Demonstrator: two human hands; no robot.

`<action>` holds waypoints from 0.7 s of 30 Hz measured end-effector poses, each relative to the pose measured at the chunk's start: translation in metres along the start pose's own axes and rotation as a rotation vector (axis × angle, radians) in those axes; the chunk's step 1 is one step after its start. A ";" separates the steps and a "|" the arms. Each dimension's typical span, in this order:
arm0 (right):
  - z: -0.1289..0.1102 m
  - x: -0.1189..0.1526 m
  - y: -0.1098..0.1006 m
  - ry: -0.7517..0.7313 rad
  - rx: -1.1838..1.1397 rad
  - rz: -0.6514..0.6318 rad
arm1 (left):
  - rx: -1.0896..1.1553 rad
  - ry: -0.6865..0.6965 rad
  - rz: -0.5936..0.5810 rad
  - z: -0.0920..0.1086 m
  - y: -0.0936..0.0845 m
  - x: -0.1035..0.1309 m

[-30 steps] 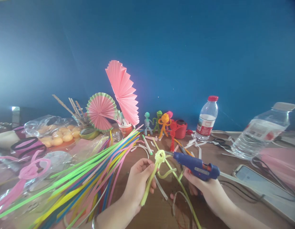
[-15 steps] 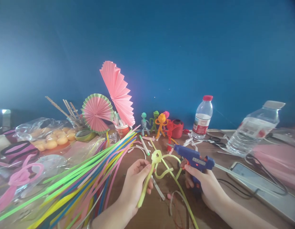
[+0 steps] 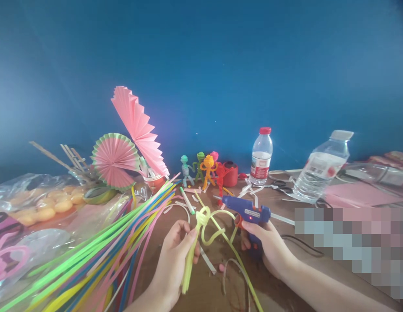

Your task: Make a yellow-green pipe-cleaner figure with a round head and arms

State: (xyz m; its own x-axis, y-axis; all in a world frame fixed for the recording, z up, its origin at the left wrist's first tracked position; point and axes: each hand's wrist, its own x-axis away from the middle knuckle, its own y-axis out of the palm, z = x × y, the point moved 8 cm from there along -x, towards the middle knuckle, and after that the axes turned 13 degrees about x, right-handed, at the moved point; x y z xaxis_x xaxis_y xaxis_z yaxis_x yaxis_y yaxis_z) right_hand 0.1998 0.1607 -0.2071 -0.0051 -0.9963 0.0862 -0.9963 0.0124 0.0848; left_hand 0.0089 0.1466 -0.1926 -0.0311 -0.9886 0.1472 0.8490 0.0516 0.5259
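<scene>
My left hand pinches a yellow pipe-cleaner figure. Its top is a wound knot with a loop, its straight stems hang down past my fingers, and curled lengths reach out to the right. My right hand is wrapped round the handle of a blue hot glue gun, with a finger near its orange trigger. The nozzle points left, above and to the right of the knot, apart from it. A clear glue stick juts from the gun's back, and a small red light glows on its side.
Loose pipe cleaners fan across the left. Small pipe-cleaner figures stand at the back beside a red round holder. Paper fans, a red-capped bottle, a tilted bottle, scissors and a black cord surround the work area.
The view has shifted, so most things sit further left. My left hand has turned the yellow figure slightly, showing more of its stems. The glue gun stays in my right hand.
</scene>
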 end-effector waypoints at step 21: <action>-0.014 0.020 -0.020 -0.180 0.219 0.275 | -0.141 0.038 -0.020 -0.001 0.000 0.003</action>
State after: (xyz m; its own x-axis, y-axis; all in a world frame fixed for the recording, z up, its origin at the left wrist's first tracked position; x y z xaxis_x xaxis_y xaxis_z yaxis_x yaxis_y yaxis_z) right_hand 0.2206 0.1422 -0.1936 -0.2703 -0.9574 -0.1013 -0.9501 0.2823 -0.1325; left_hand 0.0092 0.1436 -0.1931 -0.0305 -0.9940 0.1047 0.9142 0.0146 0.4049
